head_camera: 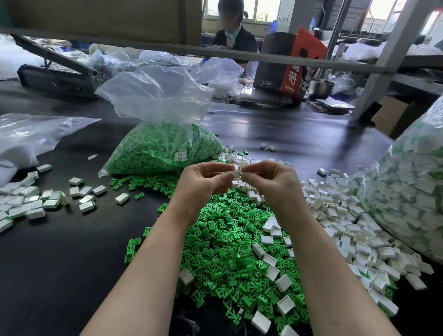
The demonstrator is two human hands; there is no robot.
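Above the heap of green inserts (pixel 227 249), the left hand (pixel 204 182) and the right hand (pixel 268 182) each keep a fingertip grip clamped on one small white shell (pixel 238 173), held in the air between them, well clear of the dark surface (pixel 58 275). Whether an insert already sits inside it cannot be told, because the hands hide that. To do this well, I judge the shell's open face should be turned toward the eyes and the insert squared to the opening, then pressed straight in with a thumb — not at a slant, which could jam it. Loose white shells (pixel 340 218) lie near on the right; what look like finished pieces (pixel 18 204) lie well apart on the left.
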